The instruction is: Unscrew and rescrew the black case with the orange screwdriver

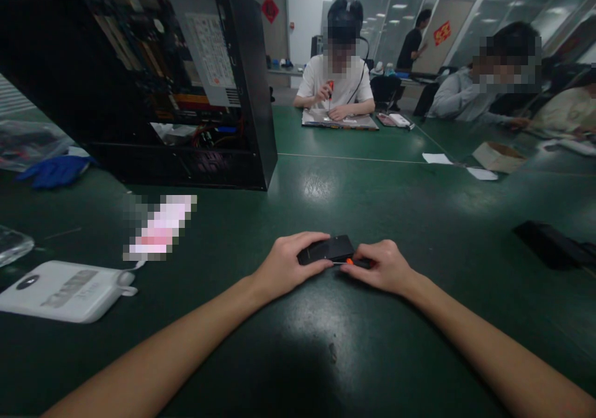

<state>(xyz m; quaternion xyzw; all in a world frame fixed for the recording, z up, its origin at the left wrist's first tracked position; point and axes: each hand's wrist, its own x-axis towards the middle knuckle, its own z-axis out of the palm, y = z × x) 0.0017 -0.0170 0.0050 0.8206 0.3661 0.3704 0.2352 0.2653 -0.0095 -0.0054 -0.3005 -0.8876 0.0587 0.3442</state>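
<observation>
A small black rectangular case (339, 246) lies on the green table, in the middle of the view. My left hand (292, 259) grips its left part, thumb on the near side and fingers on the far side. My right hand (384, 265) is closed on a screwdriver (349, 261) with an orange and black handle. The screwdriver's thin metal shaft points left along the near edge of the black case. Whether the tip touches the case is too small to tell.
An open black computer case (251, 95) stands at the left back. A white power bank (69, 290), a blurred pink-white item (161, 228) and a blue glove (56, 171) lie left. A black object (554, 244) lies right. People sit across the table (372, 182).
</observation>
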